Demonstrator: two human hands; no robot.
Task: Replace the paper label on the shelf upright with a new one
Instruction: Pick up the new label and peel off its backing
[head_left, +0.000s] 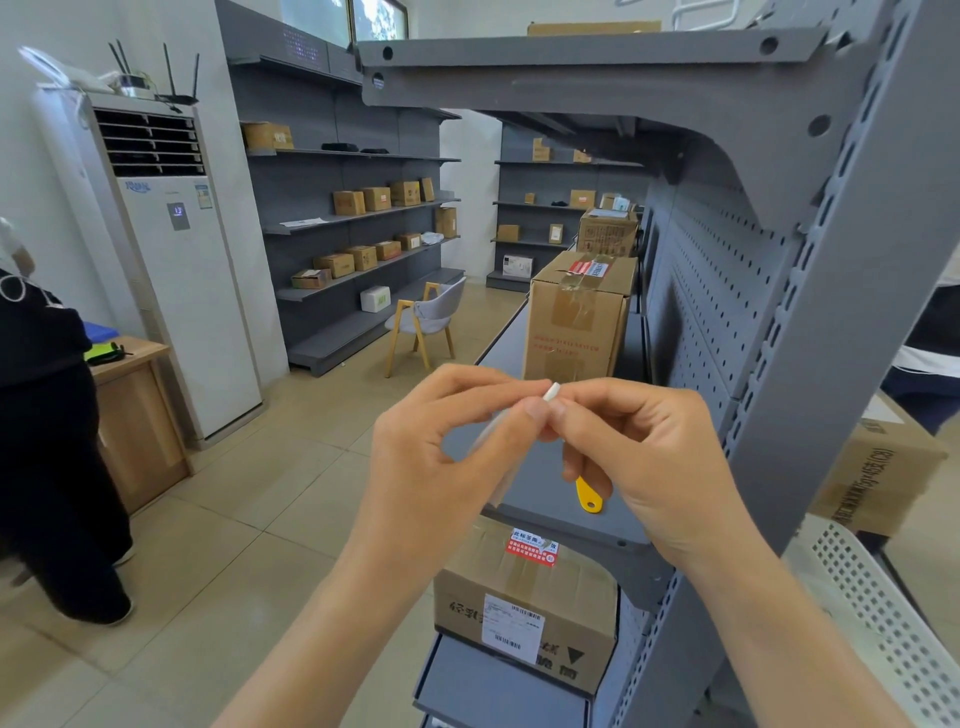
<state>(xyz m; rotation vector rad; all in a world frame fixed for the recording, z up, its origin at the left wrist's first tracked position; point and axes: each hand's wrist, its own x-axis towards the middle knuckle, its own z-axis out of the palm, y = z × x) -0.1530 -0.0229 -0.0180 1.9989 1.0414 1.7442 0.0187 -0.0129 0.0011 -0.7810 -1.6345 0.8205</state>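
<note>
Thin white paper label strip (550, 391) is pinched between left hand (441, 457) and right hand (649, 457), beside grey slotted steel shelf upright (810, 395). Yellow plastic scraper (589, 496) is also gripped in right; a fumbled peel risks tearing.

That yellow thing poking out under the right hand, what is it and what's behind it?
A yellow plastic tab with a hole hangs below the right hand; its upper end is covered by the fingers. Behind it lies the grey shelf board. Whether a tool is attached cannot be seen.
</note>
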